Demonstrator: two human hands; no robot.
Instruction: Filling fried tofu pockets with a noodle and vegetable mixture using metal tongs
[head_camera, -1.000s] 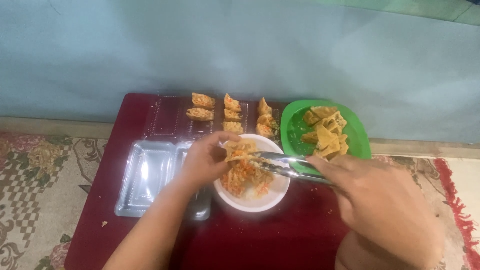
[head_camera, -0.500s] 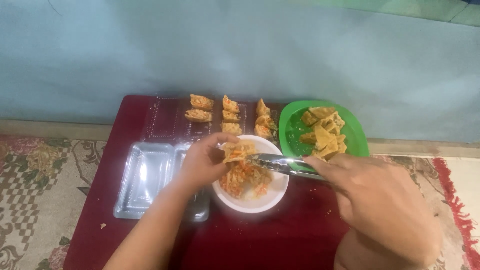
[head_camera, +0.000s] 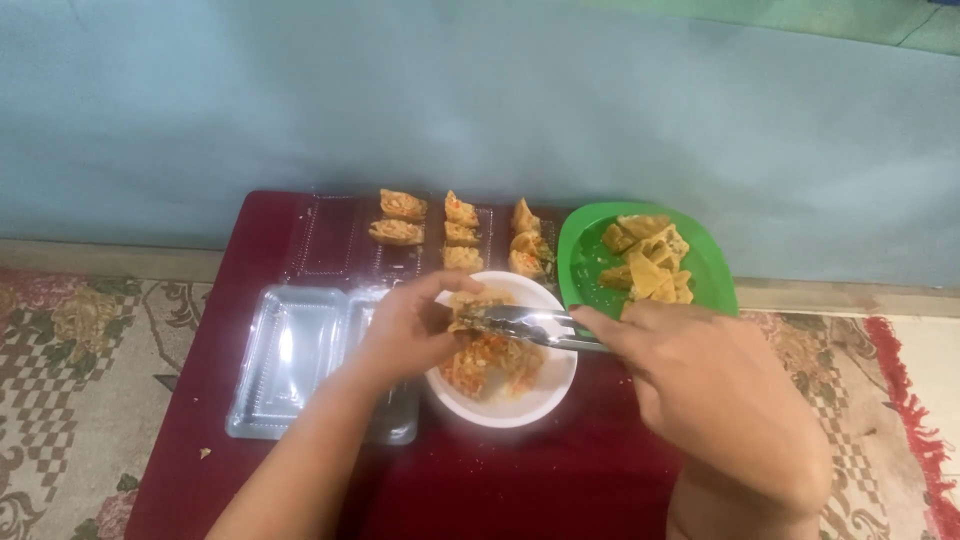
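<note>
Two hands over round white bowl (head_camera: 505, 395): left hand (head_camera: 405, 330) pinching fried pocket (head_camera: 470, 303), right hand (head_camera: 700, 375) gripping metal fork (head_camera: 520, 322); best filled steadily, level.

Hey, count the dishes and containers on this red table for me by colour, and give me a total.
White bowl: 1
Green plate: 1
Clear plastic tray: 1, plus a clear sheet behind it under the stuffed pieces: 1
Total: 4
</note>
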